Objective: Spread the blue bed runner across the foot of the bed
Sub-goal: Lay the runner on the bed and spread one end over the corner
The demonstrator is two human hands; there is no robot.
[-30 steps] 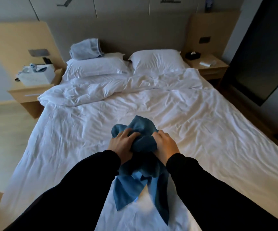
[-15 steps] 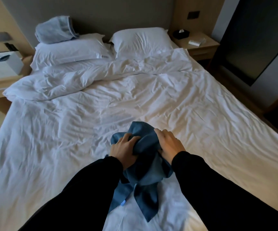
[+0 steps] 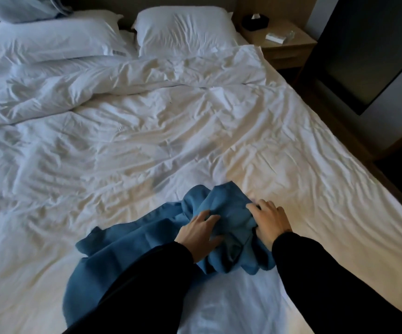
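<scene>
The blue bed runner (image 3: 132, 247) lies bunched on the white duvet (image 3: 147, 145) near the foot of the bed. One part trails down to the lower left under my left sleeve. My left hand (image 3: 198, 233) presses on the bundle's middle with fingers curled into the cloth. At the bundle's right edge, my right hand (image 3: 269, 219) grips the fabric. Both sleeves are black.
Two white pillows (image 3: 185, 30) lie at the head, with a folded pale blue blanket (image 3: 26, 7) on the left one. A wooden nightstand (image 3: 289, 44) with a black tissue box (image 3: 255, 21) stands at the right. A dark panel (image 3: 373, 49) lines the right wall.
The runner has come down from a lifted bundle onto the duvet and part of it has spread out to the left. Both hands moved forward and right; the view tilted down.
</scene>
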